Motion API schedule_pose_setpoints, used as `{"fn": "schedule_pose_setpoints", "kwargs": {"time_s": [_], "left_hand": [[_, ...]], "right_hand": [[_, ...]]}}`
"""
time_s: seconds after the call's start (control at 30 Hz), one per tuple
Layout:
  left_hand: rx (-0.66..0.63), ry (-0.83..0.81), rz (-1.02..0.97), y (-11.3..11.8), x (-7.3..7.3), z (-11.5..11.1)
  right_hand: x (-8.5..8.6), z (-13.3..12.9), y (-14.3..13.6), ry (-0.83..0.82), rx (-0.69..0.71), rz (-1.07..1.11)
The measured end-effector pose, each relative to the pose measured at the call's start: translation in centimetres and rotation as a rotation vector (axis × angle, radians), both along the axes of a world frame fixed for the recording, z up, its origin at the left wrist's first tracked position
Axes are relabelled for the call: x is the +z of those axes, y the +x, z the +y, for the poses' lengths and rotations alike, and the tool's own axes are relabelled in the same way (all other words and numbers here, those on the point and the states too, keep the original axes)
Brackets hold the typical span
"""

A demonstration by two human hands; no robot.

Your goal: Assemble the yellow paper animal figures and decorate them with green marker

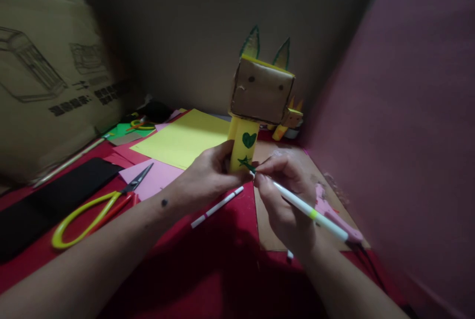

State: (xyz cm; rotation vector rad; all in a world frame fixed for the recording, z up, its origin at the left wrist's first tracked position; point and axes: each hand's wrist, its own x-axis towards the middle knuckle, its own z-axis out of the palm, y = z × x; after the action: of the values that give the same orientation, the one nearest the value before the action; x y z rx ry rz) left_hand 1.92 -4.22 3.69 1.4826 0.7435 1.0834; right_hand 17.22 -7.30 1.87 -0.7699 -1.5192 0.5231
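A cardboard puppet (262, 92) stands upright in my left hand (208, 173), which is wrapped round its yellow paper tube body (243, 128). Its box head has two dots for eyes and two pointed ears edged in green. On the tube are a green heart (249, 140) and, below it, a green star (245, 161). My right hand (285, 193) pinches a white marker (311, 212) with a yellow-green band. The marker's green tip is at the star, touching or very close to the tube.
Yellow-and-red scissors (89, 215), a black flat object (55, 200) and coloured paper, including a yellow sheet (181, 136), lie left. Another white marker (217, 207) lies in the middle. Right are a cardboard sheet (269, 232), a pink glue gun (336, 217) and, behind, a smaller puppet (291, 118).
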Motion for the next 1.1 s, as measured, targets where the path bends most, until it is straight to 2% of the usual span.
{"fn": "schedule_pose_setpoints", "kwargs": {"time_s": [0.8, 1.1], "left_hand": [[0.005, 0.001, 0.015, 0.03, 0.50, -0.16], [-0.003, -0.007, 0.016, 0.00, 0.07, 0.01]], "right_hand": [[-0.10, -0.15, -0.14, -0.052, 0.015, -0.023], [-0.05, -0.10, -0.17, -0.041, 0.001, 0.013]]}}
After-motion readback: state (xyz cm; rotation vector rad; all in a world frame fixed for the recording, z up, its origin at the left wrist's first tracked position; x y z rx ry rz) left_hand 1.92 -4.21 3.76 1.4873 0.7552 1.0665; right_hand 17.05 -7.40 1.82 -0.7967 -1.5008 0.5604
